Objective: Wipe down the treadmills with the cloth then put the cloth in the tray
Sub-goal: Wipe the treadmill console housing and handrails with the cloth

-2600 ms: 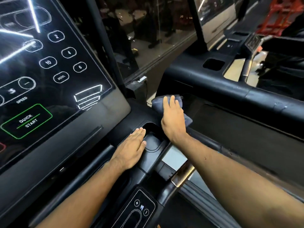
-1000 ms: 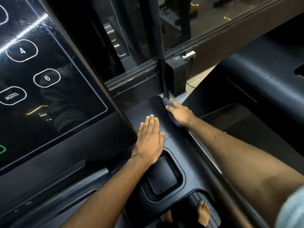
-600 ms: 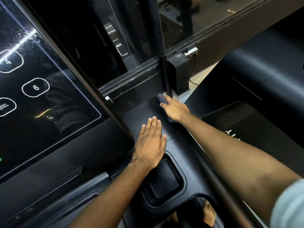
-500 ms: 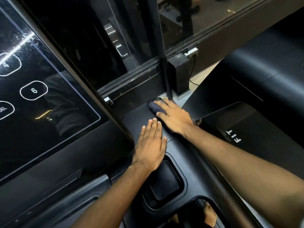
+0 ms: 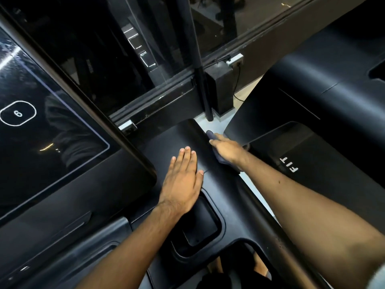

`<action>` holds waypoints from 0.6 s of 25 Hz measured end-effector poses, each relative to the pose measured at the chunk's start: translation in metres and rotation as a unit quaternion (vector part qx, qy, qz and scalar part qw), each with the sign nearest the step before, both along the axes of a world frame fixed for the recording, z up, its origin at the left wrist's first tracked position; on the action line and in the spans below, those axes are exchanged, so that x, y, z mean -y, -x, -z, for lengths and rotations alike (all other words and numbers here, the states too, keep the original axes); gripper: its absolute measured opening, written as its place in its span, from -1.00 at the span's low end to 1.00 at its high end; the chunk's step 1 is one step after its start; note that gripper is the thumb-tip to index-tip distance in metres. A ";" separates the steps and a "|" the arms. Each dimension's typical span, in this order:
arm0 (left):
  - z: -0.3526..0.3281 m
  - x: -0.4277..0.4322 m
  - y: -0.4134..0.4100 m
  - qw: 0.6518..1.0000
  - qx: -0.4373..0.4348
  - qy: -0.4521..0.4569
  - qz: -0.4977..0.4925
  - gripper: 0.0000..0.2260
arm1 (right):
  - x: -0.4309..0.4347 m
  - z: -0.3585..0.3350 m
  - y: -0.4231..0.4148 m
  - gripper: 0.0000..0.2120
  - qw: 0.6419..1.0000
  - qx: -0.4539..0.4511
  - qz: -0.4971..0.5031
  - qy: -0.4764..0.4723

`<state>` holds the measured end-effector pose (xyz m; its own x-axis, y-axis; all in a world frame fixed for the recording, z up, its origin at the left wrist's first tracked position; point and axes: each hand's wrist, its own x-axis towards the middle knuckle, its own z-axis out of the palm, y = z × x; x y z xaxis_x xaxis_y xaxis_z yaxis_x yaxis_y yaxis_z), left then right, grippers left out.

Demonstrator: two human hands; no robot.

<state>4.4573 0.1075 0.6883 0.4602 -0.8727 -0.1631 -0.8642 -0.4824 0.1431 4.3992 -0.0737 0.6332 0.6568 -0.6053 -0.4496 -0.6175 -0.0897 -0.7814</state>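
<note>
Wiping 3 o'clock edge of matte-black treadmill shroud [image 5: 166,142], clutching crumpled dark-blue cloth [image 5: 210,134] in right hand [image 5: 227,149]; bracing with flat, straight-fingered left hand [image 5: 181,184] at 9 o'clock.

The left hand [image 5: 183,180] lay flat, palm down, its fingers [image 5: 186,157] straight, pressed together and pointing away from the body, the thumb tucked close beside the forefinger. Its bare forearm ran back from the wrist toward the lower left. Just past those fingertips, on the thumb's side, the right hand [image 5: 227,149] was blurred, knuckles up, fingers bent down over a cloth [image 5: 209,134] whose end showed beyond their tips. The right forearm stretched out bare.
</note>
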 end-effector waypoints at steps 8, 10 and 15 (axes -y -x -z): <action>0.001 0.000 0.004 1.000 -0.002 0.000 0.001 -0.48 | -0.011 0.000 0.024 -0.72 0.998 -0.049 -0.012 0.035; 0.002 -0.001 0.007 1.000 0.004 -0.002 0.006 -0.48 | -0.038 0.002 0.036 -0.63 0.985 -0.052 -0.049 0.155; 0.005 -0.001 0.010 1.000 0.010 -0.007 0.013 -0.49 | -0.009 -0.005 0.049 -0.57 0.988 -0.125 -0.070 0.065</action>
